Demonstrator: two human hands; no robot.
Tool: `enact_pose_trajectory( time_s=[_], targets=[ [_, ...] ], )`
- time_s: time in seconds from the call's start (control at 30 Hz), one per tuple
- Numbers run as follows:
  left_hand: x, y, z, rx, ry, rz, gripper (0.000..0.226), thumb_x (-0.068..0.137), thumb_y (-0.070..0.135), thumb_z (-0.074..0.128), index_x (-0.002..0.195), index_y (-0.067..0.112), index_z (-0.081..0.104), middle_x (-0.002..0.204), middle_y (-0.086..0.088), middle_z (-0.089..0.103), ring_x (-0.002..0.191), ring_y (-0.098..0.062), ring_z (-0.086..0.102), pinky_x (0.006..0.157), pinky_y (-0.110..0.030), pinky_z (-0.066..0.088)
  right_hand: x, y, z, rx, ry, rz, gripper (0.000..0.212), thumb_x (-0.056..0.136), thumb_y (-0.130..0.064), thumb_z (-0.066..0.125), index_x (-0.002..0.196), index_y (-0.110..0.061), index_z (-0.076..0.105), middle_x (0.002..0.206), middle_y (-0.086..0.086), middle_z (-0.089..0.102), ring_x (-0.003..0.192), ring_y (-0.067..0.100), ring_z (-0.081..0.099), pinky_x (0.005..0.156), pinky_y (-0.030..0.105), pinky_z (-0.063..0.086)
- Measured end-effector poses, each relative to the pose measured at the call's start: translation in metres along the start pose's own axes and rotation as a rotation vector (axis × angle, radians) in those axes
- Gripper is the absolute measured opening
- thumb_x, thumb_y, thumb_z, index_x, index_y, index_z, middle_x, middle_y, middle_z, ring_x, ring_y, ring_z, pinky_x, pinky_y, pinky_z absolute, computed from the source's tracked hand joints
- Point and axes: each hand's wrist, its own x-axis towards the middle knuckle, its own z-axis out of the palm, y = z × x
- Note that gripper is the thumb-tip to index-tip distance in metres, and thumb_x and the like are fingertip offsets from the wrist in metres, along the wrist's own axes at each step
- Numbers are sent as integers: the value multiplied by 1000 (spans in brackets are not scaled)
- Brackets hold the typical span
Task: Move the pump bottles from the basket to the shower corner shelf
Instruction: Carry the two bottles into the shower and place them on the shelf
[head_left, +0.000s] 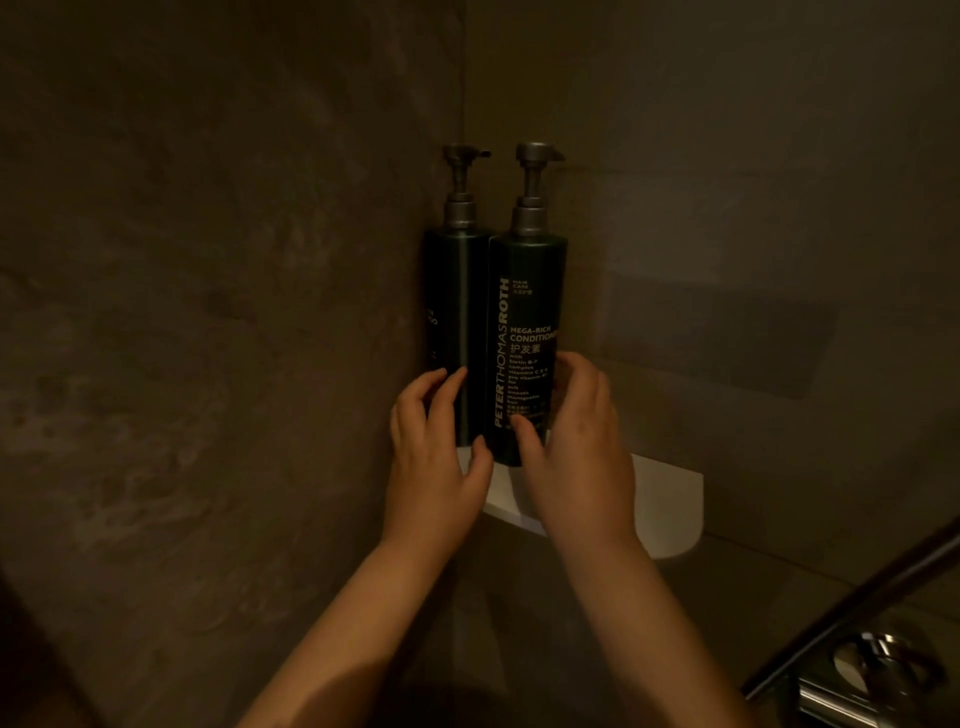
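Two tall dark green pump bottles with grey pumps stand upright side by side on the white corner shelf (667, 504). The left bottle (454, 312) sits deep in the corner. The right bottle (527, 312) carries white conditioner lettering. My left hand (434, 457) curls round the base of the left bottle, thumb in front and fingers on its left side. My right hand (571, 447) grips the lower part of the conditioner bottle, thumb on its front and fingers round its right side. The basket is out of view.
Dark stone-look walls meet at the corner behind the bottles. A dark shower hose or rail (852, 608) runs diagonally at lower right above a chrome tap fitting (862, 675). The shelf's right part is bare.
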Motion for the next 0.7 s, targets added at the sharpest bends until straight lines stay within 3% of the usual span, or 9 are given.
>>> enact_pose_trajectory(
  time_s=[0.6,0.7],
  targets=[
    [-6,1,0,-28,-126,-57,61,86,17,59,141,16,34,140,-2,27,128,-4,23,96,1,13,4,3,1,-10,-31,39,64,86,-18,64,140,-19,30,132,0,43,119,14,45,82,24,45],
    [-12,4,-7,-41,-154,-71,61,86,18,57,142,18,33,141,0,26,130,-8,26,103,-11,21,-6,2,-3,-2,-32,3,60,88,-25,61,140,-20,31,131,-2,44,116,11,46,76,20,39]
  ],
)
